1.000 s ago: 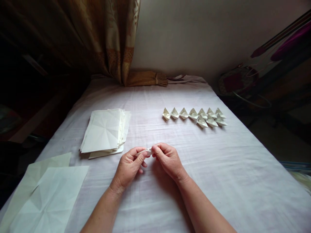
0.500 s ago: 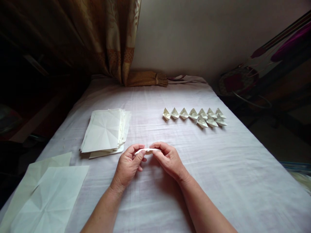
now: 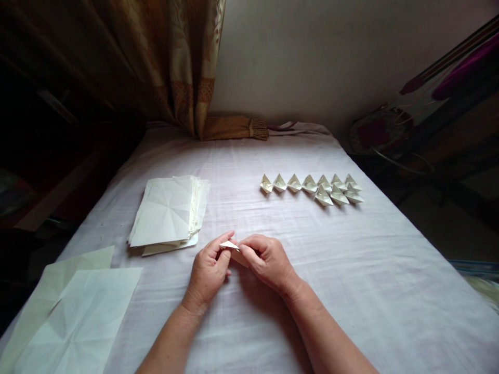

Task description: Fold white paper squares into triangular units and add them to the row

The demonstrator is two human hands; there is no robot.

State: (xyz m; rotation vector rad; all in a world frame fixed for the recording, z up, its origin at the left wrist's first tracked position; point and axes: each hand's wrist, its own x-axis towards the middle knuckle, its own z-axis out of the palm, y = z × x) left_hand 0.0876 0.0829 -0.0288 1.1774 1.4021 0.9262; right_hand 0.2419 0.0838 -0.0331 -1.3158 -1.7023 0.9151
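Note:
A small piece of folded white paper (image 3: 229,245) is pinched between my two hands, above the middle of the cloth. My left hand (image 3: 209,266) grips its left side, thumb toward me and fingers behind. The fingertips of my right hand (image 3: 267,258) close on its right end. Part of the paper is hidden by the fingers. Beyond my hands on the right stand several folded paper boats (image 3: 294,183), lined up in two rows that touch or nearly touch.
Left of my hands lies a stack of creased paper sheets (image 3: 161,213). Two more creased sheets (image 3: 78,322) overlap at the near left. A pale cloth (image 3: 234,161) covers the surface. At the far edge hangs a gold-brown curtain (image 3: 193,88) before the wall.
The folded paper has turned in my fingers and now shows a pointed, narrower face. My right hand has shifted slightly left, closer to my left hand.

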